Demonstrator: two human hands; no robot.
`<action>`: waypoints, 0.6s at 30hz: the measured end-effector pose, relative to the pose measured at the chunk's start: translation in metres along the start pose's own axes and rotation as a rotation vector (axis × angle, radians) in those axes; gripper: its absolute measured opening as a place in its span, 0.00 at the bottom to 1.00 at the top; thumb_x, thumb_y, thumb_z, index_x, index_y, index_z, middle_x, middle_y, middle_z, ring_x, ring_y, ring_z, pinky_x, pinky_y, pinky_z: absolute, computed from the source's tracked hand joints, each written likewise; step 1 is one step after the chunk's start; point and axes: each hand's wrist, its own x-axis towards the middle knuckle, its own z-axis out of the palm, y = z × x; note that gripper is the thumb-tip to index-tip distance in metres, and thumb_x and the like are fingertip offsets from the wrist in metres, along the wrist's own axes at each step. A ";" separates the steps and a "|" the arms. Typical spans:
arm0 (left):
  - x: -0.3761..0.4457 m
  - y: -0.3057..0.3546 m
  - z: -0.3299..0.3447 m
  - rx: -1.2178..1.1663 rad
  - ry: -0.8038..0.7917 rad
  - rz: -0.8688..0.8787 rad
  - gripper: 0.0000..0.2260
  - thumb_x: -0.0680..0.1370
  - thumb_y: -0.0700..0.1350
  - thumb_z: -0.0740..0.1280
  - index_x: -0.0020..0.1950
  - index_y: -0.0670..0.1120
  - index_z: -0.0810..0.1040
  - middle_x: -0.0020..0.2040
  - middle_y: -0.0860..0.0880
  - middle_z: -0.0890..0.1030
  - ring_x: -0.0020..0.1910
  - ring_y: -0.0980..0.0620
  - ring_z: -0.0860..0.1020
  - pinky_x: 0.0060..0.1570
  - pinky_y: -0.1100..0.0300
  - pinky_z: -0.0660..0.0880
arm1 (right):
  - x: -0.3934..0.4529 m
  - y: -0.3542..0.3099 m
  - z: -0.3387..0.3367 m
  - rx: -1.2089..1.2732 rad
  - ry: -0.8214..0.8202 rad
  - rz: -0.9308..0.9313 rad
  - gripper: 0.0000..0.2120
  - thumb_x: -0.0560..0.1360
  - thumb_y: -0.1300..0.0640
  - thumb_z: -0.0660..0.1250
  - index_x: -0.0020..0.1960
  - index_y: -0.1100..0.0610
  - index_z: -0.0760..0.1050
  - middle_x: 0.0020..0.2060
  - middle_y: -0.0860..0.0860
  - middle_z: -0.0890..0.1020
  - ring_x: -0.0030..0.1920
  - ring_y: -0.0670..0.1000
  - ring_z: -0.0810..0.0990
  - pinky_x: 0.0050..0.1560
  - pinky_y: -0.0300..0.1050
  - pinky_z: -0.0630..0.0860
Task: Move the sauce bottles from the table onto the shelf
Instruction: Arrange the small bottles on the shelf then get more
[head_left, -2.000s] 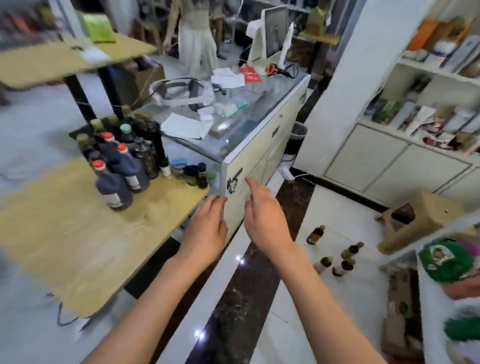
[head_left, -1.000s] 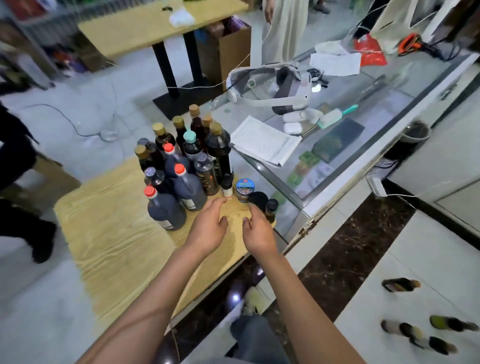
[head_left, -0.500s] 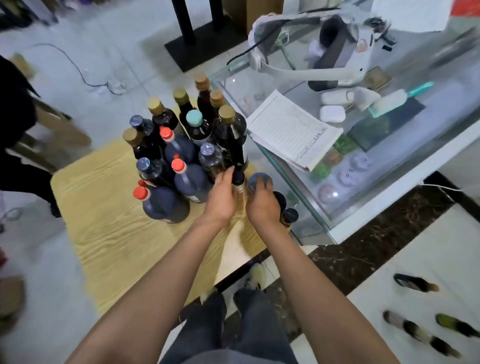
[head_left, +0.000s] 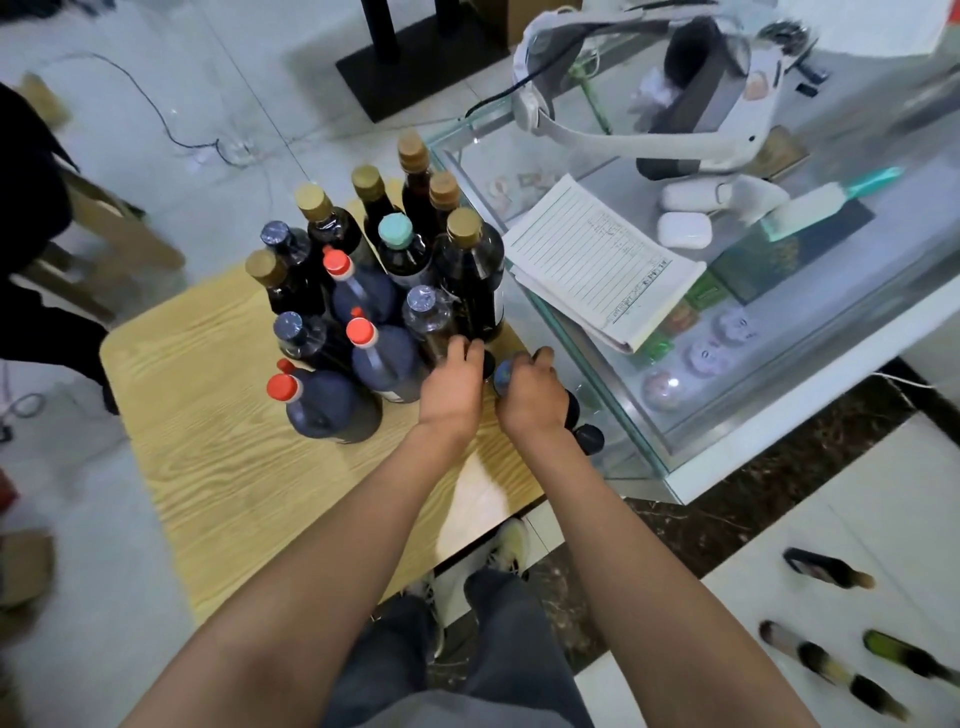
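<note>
Several dark sauce bottles with red, gold, silver and teal caps stand clustered at the far right of a wooden table. My left hand curls around a small dark-capped bottle at the cluster's near edge. My right hand grips a small blue-lidded jar beside it. Two more small black-capped bottles stand just right of my right hand, partly hidden by my wrist.
A glass counter adjoins the table on the right, carrying a lined notepad and a white headset. Several bottles lie on the floor at lower right. A person in black stands at the left.
I stepped up to the table and both hands reached forward from its near edge to the small bottles, closing around them. The view now looks more steeply down.
</note>
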 end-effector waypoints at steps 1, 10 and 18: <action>-0.002 0.000 -0.001 0.044 -0.008 0.004 0.20 0.81 0.39 0.58 0.73 0.46 0.61 0.68 0.43 0.65 0.55 0.38 0.77 0.46 0.46 0.74 | 0.000 0.000 -0.001 -0.013 -0.003 -0.013 0.21 0.72 0.63 0.69 0.64 0.59 0.69 0.63 0.59 0.67 0.56 0.59 0.75 0.43 0.48 0.71; -0.043 -0.029 0.012 -0.231 0.037 -0.103 0.19 0.78 0.44 0.64 0.67 0.45 0.65 0.60 0.42 0.76 0.53 0.37 0.78 0.45 0.48 0.74 | -0.008 0.005 0.000 -0.083 0.014 -0.227 0.24 0.69 0.46 0.72 0.61 0.56 0.72 0.56 0.55 0.75 0.58 0.57 0.74 0.46 0.46 0.70; -0.080 -0.055 0.013 -0.822 0.133 -0.079 0.17 0.73 0.46 0.74 0.54 0.48 0.67 0.44 0.54 0.78 0.41 0.58 0.77 0.42 0.62 0.73 | -0.060 0.002 -0.003 0.251 -0.034 -0.193 0.28 0.66 0.47 0.75 0.62 0.56 0.74 0.55 0.55 0.72 0.51 0.58 0.78 0.48 0.47 0.75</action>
